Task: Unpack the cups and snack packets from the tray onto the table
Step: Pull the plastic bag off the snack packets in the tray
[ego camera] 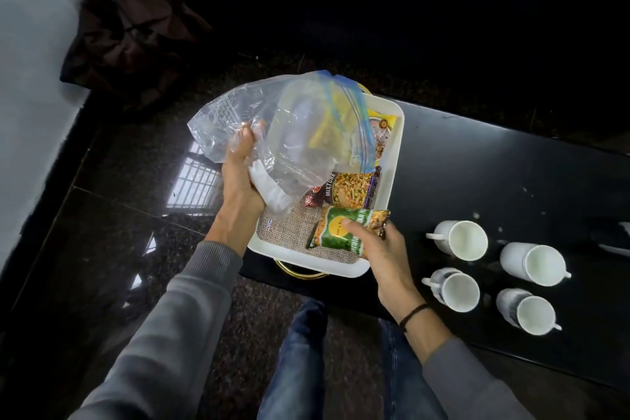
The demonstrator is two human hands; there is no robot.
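A white tray (392,160) with gold handles sits on the left end of the black table (494,174). My left hand (240,174) holds a clear zip bag (289,126) with a blue seal up over the tray's left side. My right hand (378,249) grips a green snack packet (341,232) at the tray's near right corner. A "Mixture" packet (351,189) lies inside on burlap lining, and yellow packets (381,126) show at the far end, partly behind the bag. Several white cups (467,240) stand on the table to the right of the tray.
A dark bag or cloth (126,31) lies on the glossy floor by the white wall at the upper left. My knees in jeans (303,351) are just below the table's near edge. Bare table surface stretches beyond the cups to the far right.
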